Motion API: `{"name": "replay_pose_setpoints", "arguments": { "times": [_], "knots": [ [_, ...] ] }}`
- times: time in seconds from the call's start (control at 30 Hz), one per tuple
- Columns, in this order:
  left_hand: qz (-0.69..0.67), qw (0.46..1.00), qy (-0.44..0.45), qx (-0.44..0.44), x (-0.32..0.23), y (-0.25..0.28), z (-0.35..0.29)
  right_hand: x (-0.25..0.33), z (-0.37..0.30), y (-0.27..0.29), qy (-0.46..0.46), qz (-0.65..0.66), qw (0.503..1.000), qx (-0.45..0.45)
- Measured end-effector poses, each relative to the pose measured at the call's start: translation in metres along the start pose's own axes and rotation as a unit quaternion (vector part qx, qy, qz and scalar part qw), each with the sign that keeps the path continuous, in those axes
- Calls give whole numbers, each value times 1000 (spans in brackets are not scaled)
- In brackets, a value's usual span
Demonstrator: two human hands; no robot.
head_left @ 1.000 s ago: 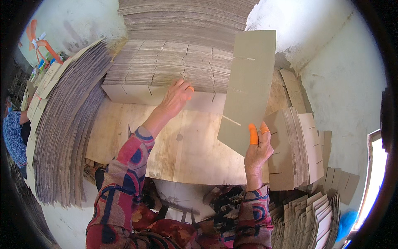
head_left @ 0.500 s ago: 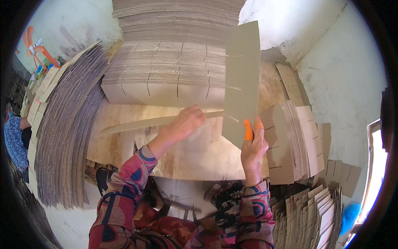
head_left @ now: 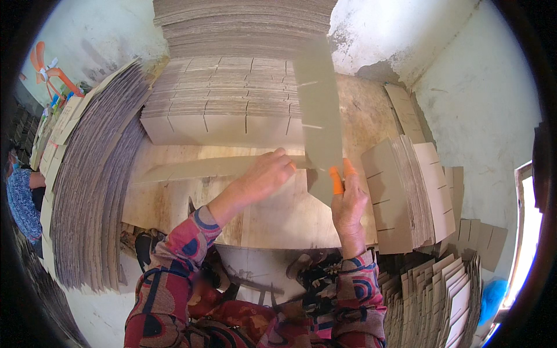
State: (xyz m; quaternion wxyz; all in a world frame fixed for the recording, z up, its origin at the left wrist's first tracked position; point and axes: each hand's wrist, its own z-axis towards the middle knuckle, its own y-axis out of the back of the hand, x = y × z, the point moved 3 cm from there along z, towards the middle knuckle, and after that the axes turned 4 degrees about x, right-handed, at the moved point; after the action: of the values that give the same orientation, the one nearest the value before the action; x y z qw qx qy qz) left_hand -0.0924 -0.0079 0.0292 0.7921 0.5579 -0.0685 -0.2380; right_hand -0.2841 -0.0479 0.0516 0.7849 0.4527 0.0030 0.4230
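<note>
My right hand [head_left: 349, 203], with orange covers on two fingers, is closed around the lower end of a long cardboard strip [head_left: 322, 110]. That strip points away from me and has short slits along its left edge. Closed on a second cardboard strip [head_left: 203, 167] is my left hand [head_left: 264, 174], which hides part of it. This one runs sideways to the left above the wooden board. Its right end meets the first strip near its lower slit; I cannot tell how far the two are joined.
Slitted strips are piled in a stack [head_left: 214, 130] at the back of the wooden board [head_left: 272, 217]. A tall row of cardboard sheets [head_left: 96, 185] stands left, a smaller bundle [head_left: 400, 197] right, and more pieces [head_left: 435, 301] lower right. Another person's patterned sleeve [head_left: 24, 197] shows far left.
The strip in my right hand has moved left and its far end has tipped left. My left hand has shifted slightly right, and its strip now shows more of its flat face.
</note>
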Motion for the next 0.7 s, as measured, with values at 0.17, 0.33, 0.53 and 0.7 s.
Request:
{"name": "replay_pose_setpoints", "arguments": {
  "times": [0.17,0.33,0.53,0.7],
  "knots": [
    [0,1000,-4,-9,-12,14,-4,-2,-6,-10,-79,65,988,119],
    [6,1000,18,5,-19,17,-15,-6,-10,-10,-80,88,986,116],
    [18,995,-50,-85,-42,26,-25,-1,-20,-30,-35,44,988,144],
    [-132,987,84,29,-46,33,-29,-10,-26,-35,-14,42,993,113]
  ]
}}
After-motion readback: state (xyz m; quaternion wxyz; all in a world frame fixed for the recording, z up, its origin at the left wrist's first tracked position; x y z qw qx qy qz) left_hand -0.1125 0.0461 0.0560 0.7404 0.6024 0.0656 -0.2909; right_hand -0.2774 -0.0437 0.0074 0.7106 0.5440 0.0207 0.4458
